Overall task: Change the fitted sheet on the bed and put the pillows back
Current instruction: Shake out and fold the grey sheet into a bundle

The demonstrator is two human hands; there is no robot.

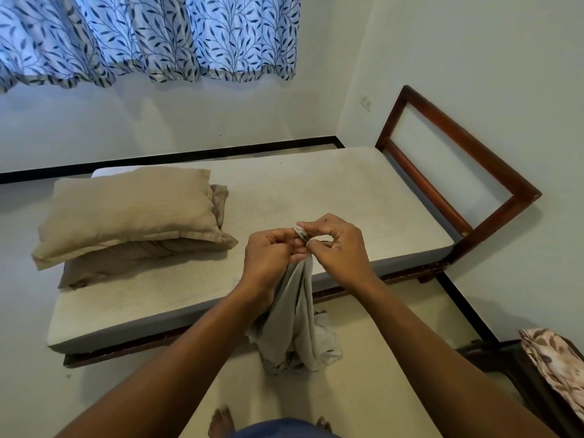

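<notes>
Hanging straight down from the pinch, long axis vertical, lower end toward the floor beside the bare mattress: fitted sheet. Pinched at its gathered top edge by left hand and right hand, fingers curled, equally near.

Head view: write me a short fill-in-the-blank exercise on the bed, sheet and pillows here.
1. The left hand and right hand both pinch the gathered top of a grey sheet, whose lower end reaches the ____.
2. The mattress has ____ sheet on it.
3. ____ tan pillows lie stacked on the mattress.
Missing words: floor; no; two.
</notes>
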